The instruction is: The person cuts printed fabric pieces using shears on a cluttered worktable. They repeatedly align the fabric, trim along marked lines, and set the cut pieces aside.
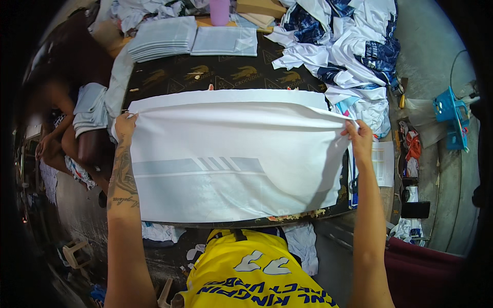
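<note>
A wide sheet of white fabric with a pale grey striped band lies spread over the dark tabletop. Its far edge is pinched at both ends and slightly raised, with a long fold running between my hands. My left hand grips the far left corner, fingers closed. At the far right corner my right hand holds the cloth between thumb and fingers. Behind the raised fold, a flat white strip shows along the far side; whether it is the same sheet or another layer I cannot tell.
Beyond the cloth, folded pale grey pieces sit in a stack beside another flat folded piece. White and navy garments are heaped at the far right. A pink tumbler stands at the back. Another person sits at left. A blue plastic chair is at right.
</note>
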Tool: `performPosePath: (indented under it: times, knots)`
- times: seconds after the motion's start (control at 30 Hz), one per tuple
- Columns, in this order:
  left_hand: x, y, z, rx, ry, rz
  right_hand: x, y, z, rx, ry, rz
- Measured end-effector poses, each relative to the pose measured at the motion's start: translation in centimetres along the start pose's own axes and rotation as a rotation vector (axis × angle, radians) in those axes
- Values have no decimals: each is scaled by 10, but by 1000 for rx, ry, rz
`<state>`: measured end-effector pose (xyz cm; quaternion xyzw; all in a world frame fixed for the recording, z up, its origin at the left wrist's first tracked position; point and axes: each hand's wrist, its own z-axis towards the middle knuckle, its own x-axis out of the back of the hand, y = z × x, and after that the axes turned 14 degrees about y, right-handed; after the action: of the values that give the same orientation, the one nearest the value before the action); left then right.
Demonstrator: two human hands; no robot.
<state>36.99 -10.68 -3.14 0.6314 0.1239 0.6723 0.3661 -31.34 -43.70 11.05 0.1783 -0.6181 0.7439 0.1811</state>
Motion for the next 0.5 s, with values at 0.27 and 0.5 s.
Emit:
performPosePath:
  times: [0.27,0.5]
  knots:
    - [-76,-2,53,-259,115,212,-109,72,63,-175,144,-259]
    - [-95,-4,89,-229,73,207,-151,82,106,-199,88,-372]
